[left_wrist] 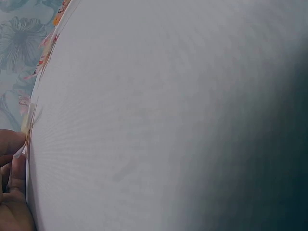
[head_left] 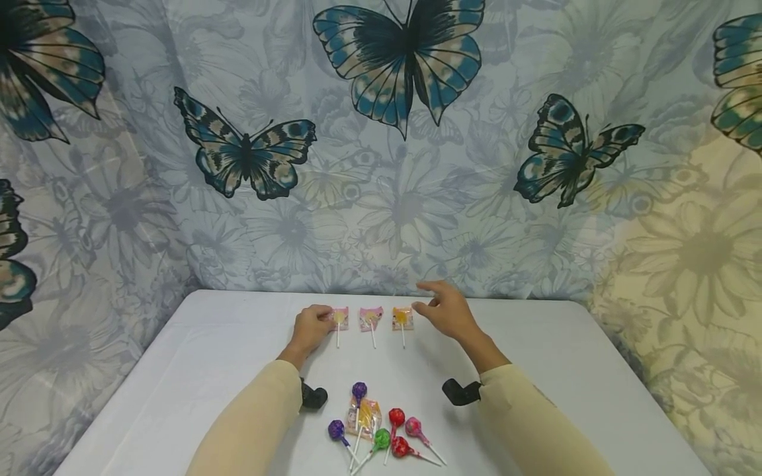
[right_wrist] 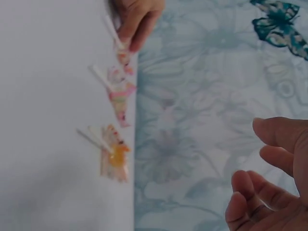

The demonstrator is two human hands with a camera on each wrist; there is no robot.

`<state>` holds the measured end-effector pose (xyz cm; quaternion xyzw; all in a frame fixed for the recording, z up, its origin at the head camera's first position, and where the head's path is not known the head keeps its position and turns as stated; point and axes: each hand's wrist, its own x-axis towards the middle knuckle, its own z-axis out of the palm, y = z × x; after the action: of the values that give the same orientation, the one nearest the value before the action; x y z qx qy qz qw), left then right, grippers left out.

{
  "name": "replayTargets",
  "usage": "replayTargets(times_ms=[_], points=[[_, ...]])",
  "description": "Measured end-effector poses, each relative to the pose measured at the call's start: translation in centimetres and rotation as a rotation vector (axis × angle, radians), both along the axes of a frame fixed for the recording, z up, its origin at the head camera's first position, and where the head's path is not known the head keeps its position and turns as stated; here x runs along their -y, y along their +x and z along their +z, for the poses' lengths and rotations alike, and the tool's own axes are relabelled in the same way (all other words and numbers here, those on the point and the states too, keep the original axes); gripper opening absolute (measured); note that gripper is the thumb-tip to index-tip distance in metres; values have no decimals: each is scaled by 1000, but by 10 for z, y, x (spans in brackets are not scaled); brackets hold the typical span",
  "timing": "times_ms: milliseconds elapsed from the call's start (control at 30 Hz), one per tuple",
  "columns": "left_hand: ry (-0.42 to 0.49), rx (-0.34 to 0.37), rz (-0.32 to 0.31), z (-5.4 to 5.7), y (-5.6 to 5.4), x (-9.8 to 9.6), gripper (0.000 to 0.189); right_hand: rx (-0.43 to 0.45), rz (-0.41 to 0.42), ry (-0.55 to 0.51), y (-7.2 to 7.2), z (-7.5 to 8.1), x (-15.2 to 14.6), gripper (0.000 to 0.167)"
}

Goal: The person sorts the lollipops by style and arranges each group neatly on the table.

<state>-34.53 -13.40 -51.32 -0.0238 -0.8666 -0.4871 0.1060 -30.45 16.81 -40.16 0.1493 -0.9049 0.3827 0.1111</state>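
Observation:
Three flat lollipops in clear printed wrappers lie in a row near the table's far edge, sticks toward me. My left hand (head_left: 309, 329) pinches the wrapper edge of the leftmost lollipop (head_left: 340, 318); in the left wrist view its thumb and fingertips (left_wrist: 17, 166) meet on the wrapper. Beside it lies the middle pink-wrapped lollipop (head_left: 370, 318). The orange lollipop (head_left: 402, 318) is at the right end of the row. Just right of it, my right hand (head_left: 449, 312) is raised with fingers apart and holds nothing, as the right wrist view also shows.
Nearer me is a loose group of lollipops: two purple balls (head_left: 336, 430), a green ball (head_left: 381, 438), red balls (head_left: 396, 416), a pink ball (head_left: 413, 426) and an orange flat wrapped one (head_left: 370, 418). A butterfly-print cloth (head_left: 405, 218) hangs behind the white table (head_left: 238, 344).

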Motion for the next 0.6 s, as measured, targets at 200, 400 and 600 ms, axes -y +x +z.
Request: replayTargets(times_ms=[200, 400, 600], points=[[4, 7, 7, 4, 2, -1, 34, -83, 21, -27, 18, 17, 0, 45], [-17, 2, 7, 7, 5, -3, 33, -175, 65, -51, 40, 36, 2, 45], [-12, 4, 4, 7, 6, -2, 34, -226, 104, -59, 63, 52, 3, 45]])
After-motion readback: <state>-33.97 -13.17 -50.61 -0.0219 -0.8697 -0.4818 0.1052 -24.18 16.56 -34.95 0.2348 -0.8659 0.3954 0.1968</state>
